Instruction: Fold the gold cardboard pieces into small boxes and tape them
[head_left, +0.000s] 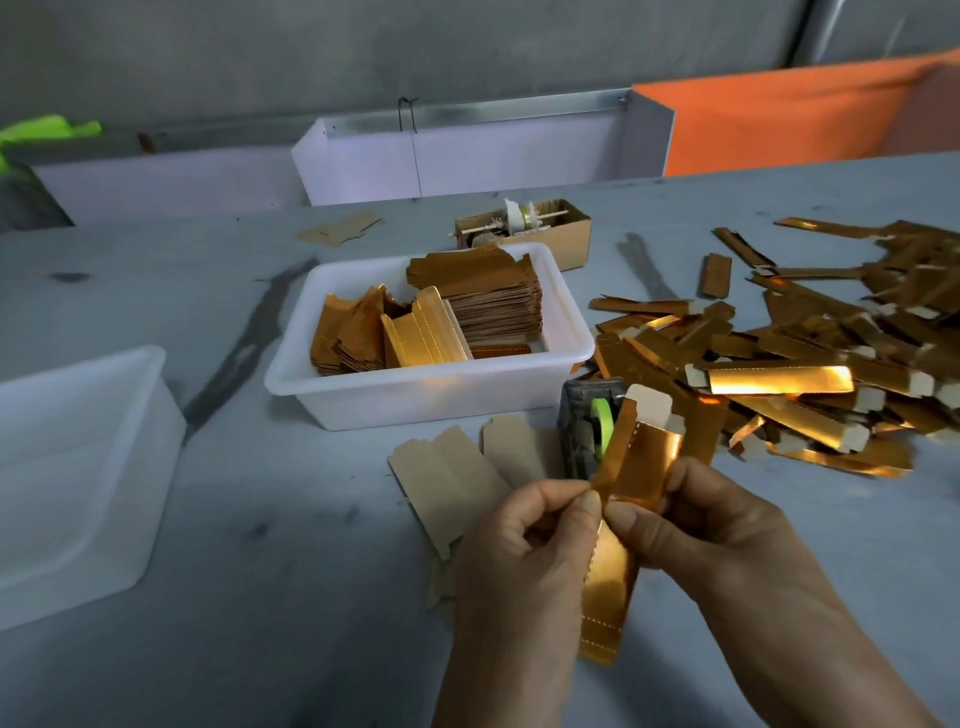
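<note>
A gold cardboard piece (631, 467) stands upright between my hands, partly folded, its plain flap at the top and its lower end hanging below my fingers. My left hand (524, 540) pinches its left edge with thumb and forefinger. My right hand (711, 525) pinches its right side. Just behind it sits a grey tape dispenser (584, 431) with a green roll. A white tub (431, 395) holds stacks of flat gold blanks (483, 299). A heap of folded gold boxes (810, 358) covers the table at the right.
Flat blanks lie plain side up (447, 483) left of the dispenser. A second white tub (78, 467) stands at the left edge. A small brown carton (550, 228) with odds and ends sits behind the middle tub. White and orange boards line the table's far edge.
</note>
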